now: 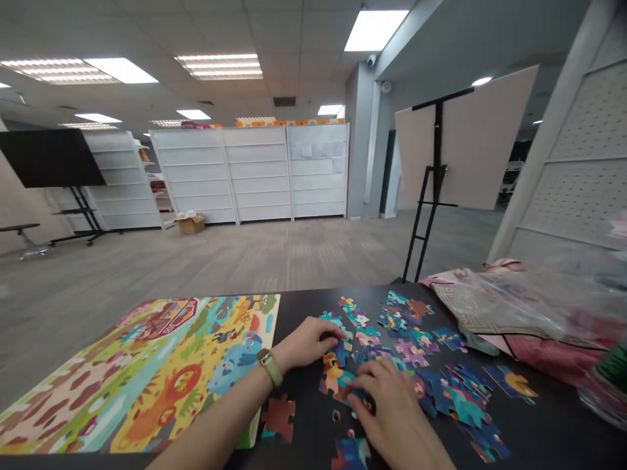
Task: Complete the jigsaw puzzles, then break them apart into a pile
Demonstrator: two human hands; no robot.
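The left hand [306, 343], with a wristwatch [269, 367] on its wrist, is curved and narrow, its fingertips down on the jigsaw pieces [411, 352] scattered across the dark table [553, 431]; whether it grips one cannot be told. The right hand [386, 398] is also narrow, and appears to pinch a teal piece [349, 385] against a small joined cluster, though its fingers partly hide the contact.

The pieces lie just right of a bright picture sheet [147, 372] showing a lion and other animals. That spot seems chosen so the picture stays in view while the hands work close by. Most pieces lie face up, probably so their colours can be compared at a glance. A red piece [278, 418] sits just beside the sheet's corner, apart from the main spread.

Further right of the sheet, clear plastic [519, 307] lies over a patterned cloth [470, 307]. Beyond the table, white shelves [249, 170] line the far wall, and a cardboard box [190, 224] sits on the floor before them.
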